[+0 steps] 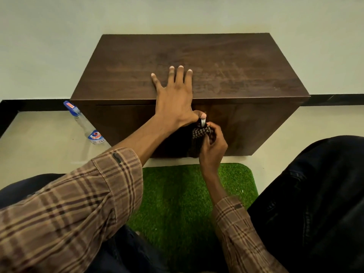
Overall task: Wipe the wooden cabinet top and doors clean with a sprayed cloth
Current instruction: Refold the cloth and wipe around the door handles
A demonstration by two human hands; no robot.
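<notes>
- The right hand [213, 143] is gripping a dark checked cloth [200, 137], fingers curled round it, against the cabinet [226, 75] door handle [202, 121].
- The left hand [174, 101] is lying flat, fingers spread, over the cabinet's front top edge, thumb touching the handle.
- A spray bottle [86, 126] is leaning beside the cabinet's left bottom corner on the floor; its label seems to read "Colin".

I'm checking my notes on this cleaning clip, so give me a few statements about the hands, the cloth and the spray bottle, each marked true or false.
1. The left hand lies flat on the cabinet top. True.
2. The right hand holds the checked cloth at the cabinet front. True.
3. The spray bottle stands on the cabinet top. False: it is on the floor, left of the cabinet.
4. The mat in front is red. False: it is green.
</notes>
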